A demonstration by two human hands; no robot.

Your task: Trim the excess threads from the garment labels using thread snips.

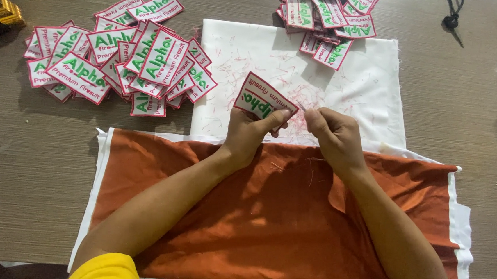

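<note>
- Over the orange cloth (pixel 265 214), the left hand (pixel 247 135) grips a white patch with a red border (pixel 260 98), thumb pressed on its lower edge.
- Right hand (pixel 332 132) is curled tight, fingers pinched at the patch's right edge; what it pinches is too small to tell.
- White cloth (pixel 367 84) beneath is littered with red thread scraps.
- Patch piles sit upper left (pixel 120 61) and upper right (pixel 327 11).
</note>
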